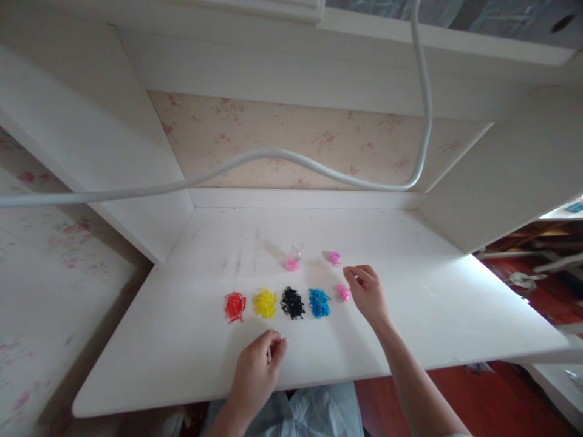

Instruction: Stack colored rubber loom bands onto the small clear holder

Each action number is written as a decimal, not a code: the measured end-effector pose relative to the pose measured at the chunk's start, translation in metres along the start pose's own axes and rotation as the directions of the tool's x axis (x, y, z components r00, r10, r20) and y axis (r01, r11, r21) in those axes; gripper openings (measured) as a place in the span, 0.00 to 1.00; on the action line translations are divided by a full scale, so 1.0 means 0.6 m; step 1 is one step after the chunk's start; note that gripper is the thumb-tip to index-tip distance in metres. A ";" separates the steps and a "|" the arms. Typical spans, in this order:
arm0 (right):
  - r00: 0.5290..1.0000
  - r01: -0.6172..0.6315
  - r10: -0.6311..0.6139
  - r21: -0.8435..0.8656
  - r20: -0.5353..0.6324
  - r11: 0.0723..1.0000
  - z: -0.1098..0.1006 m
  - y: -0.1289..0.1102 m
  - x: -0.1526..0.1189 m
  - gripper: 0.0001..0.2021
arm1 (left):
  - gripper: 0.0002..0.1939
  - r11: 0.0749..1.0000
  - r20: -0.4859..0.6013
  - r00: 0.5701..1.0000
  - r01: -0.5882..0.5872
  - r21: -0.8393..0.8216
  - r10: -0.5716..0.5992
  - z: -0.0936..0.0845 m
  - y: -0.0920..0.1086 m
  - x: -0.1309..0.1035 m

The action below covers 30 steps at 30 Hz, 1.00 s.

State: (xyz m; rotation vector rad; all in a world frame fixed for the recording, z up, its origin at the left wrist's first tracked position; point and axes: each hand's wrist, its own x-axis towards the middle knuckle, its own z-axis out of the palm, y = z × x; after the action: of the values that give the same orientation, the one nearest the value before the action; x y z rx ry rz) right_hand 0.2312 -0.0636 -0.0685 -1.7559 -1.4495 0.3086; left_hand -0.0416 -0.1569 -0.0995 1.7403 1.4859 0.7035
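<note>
Beyond the left hand (255, 368), black bands (292, 303) point in many directions.

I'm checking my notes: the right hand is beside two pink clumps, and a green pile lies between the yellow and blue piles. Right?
Not green: the head view shows a black pile between the yellow pile and the blue pile. The right hand is beside two pink clumps.

Red strands (235, 306), yellow strands (265, 303), black strands (292, 303), blue strands (319, 303) and a pink clump (343, 293) lie heaped in line.
</note>
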 end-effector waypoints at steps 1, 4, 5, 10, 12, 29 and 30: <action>0.999 -0.048 0.048 -0.010 0.006 0.999 -0.007 0.026 -0.018 0.19 | 0.12 0.999 0.014 1.000 -0.027 0.033 0.027 0.004 0.008 0.002; 0.986 -0.160 0.161 -0.038 0.031 0.986 -0.020 0.088 -0.071 0.20 | 0.09 0.980 0.071 0.989 -0.137 0.145 0.128 0.024 0.041 0.012; 0.982 -0.178 0.180 -0.051 0.052 0.983 -0.020 0.101 -0.086 0.21 | 0.09 0.966 0.091 0.982 -0.177 0.186 0.163 0.032 0.055 0.017; 0.982 -0.116 0.133 -0.127 0.131 0.985 -0.012 0.108 -0.118 0.20 | 0.10 0.855 0.162 0.947 -0.322 0.407 0.279 0.088 0.124 0.063; 0.982 -0.075 0.104 -0.182 0.155 0.981 -0.009 0.097 -0.114 0.20 | 0.10 0.807 0.175 0.938 -0.346 0.479 0.298 0.111 0.146 0.086; 0.990 -0.072 0.096 -0.203 0.107 0.977 -0.003 0.110 -0.106 0.19 | 0.14 0.674 0.251 0.938 -0.347 0.652 0.240 0.183 0.185 0.179; 0.988 -0.078 0.104 -0.217 0.115 0.973 -0.004 0.107 -0.107 0.19 | 0.13 0.675 0.247 0.940 -0.341 0.655 0.235 0.180 0.185 0.178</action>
State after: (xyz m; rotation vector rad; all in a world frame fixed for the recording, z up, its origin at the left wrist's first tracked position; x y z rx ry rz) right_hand 0.2582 -0.1226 -0.1316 -2.0097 -1.5398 0.3275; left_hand 0.1282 -0.0785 -0.0784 2.5832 1.4827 0.1330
